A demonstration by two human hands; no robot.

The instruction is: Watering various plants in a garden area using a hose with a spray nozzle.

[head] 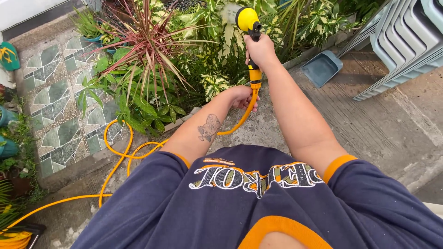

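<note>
Nearest us hangs our navy shirt (pixel 258 203) with orange trim. The fingers of our right hand (pixel 261 50) wrap fully around the yellow spray nozzle (pixel 249 27), held upright over the plants (pixel 152 69). Our left hand (pixel 242 96) closes on the orange hose (pixel 117 159) just below the nozzle's grip. The hose loops across the concrete floor (pixel 383 129) near our feet; we judge it could kink or trip us. We count one nozzle, one hose, one blue dustpan (pixel 321 68), one stack of grey chairs (pixel 406 41).
</note>
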